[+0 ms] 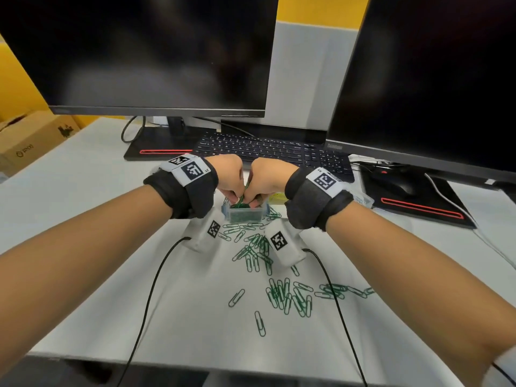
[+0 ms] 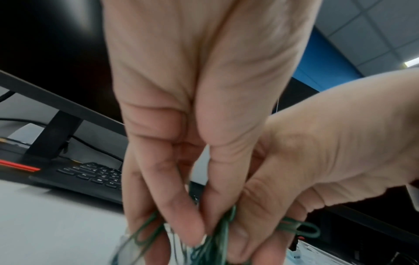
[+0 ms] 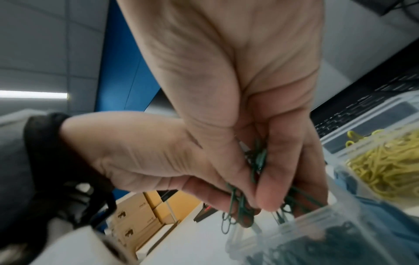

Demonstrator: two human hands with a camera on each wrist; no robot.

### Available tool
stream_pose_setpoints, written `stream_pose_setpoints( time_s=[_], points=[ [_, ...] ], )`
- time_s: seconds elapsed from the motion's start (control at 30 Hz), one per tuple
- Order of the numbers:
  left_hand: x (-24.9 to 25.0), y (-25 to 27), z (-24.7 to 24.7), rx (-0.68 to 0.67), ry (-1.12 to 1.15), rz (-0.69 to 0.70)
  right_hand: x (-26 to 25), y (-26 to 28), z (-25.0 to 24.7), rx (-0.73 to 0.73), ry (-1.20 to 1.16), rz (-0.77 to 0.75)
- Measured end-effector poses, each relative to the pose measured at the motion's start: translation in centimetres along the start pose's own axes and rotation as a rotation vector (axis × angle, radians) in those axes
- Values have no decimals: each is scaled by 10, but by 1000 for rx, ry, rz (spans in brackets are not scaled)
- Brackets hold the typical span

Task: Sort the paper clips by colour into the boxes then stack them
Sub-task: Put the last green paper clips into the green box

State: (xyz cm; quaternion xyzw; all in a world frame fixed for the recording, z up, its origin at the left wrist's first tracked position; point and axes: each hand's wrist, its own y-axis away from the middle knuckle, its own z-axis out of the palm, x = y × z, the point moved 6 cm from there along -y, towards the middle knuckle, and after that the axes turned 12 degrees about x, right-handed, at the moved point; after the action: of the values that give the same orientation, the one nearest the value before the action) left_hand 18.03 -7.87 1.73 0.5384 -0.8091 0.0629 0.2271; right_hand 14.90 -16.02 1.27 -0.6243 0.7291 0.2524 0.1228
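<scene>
Both hands are held together over the clear box (image 1: 245, 212), which sits on the table (image 1: 83, 191) just in front of the keyboard (image 1: 268, 150). The left hand (image 1: 227, 174) and the right hand (image 1: 269, 174) are each pinched on a bunch of green clips (image 1: 240, 195); fingers and thumbs are curled round them in both wrist views. The box lies directly below the fingertips, so the coming move is judged to be a straight drop or a short push down into its open top. Green clips are already seen inside the box. The held clips hang in a tangle, long axes mostly downward; some loops stick out sideways past the right fingers (image 2: 301, 229) and could catch on the rim.

More loose clips (image 1: 259, 248) lie on the table nearer the person, between the two wrists, and a further scatter (image 1: 290, 297) lies nearer still, slightly to the right. Neither hand is clearly the nearer to these.

A second box of yellow clips (image 3: 385, 172) stands just beside the green box on the right. It is partly hidden by the right wrist in the head view. A mouse (image 1: 402, 185) rests further right. Sorting is judged to be unfinished; stacking has not begun.
</scene>
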Motion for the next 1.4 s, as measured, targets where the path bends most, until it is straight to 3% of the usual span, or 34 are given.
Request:
stream_pose_setpoints(
  time_s=[0.3,0.4,0.5,0.63,0.7,0.83,0.97,1.13,1.27,1.4],
  points=[
    [4,10,-8,109,37,29,8,15,-19,73,-205,21],
    [0,15,-2,42,-19,46,12,16,-27,140,-283,-41],
    [-5,21,1,57,-199,117,30,21,-38,191,-72,-43],
    [-12,27,-3,175,-302,164,55,36,-34,72,467,-57],
    [-16,28,-4,194,-301,169,65,41,-23,53,607,-86],
    [-20,34,-2,184,-269,179,68,51,9,-64,631,-184],
    [-11,51,-3,274,-256,239,47,45,8,34,512,-264],
    [-9,80,40,-147,-451,188,42,40,36,11,587,-282],
    [-8,85,60,-163,-576,174,33,55,47,65,542,-398],
    [-4,85,67,-195,-581,196,34,76,56,30,567,-519]
  ],
)
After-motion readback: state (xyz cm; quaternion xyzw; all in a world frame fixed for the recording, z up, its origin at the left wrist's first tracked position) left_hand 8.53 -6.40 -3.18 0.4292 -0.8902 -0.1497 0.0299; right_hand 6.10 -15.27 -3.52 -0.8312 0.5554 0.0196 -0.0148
